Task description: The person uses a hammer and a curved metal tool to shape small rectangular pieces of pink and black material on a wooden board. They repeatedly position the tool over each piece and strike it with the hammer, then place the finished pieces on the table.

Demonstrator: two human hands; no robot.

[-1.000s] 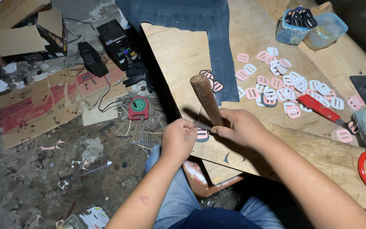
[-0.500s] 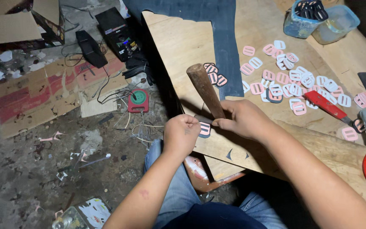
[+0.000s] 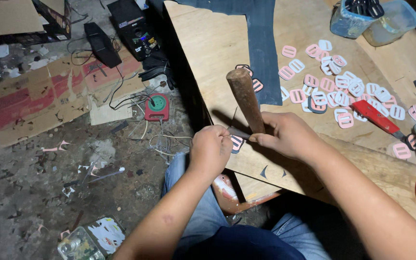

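Left hand: the left hand (image 3: 211, 150) is curled shut at the near edge of the pale plywood work surface (image 3: 208, 48), pinching a thin dark metal punch (image 3: 238, 133); whether the punch tip touches the piece cannot be told.
Piece under the hands: a small pink-and-white slotted buckle-shaped piece (image 3: 237, 142) is set on the surface edge, between the two hands and just below the punch.
Right hand: the right hand (image 3: 285, 135) is clamped on a round brown wooden handle (image 3: 245, 100).
Handle axis: upright, tilted slightly away and to the left.
Nearer hand: the left, touching or almost touching the piece.
Further off: a scatter of pink and white slotted pieces (image 3: 333, 82), a red-handled knife (image 3: 379, 117).
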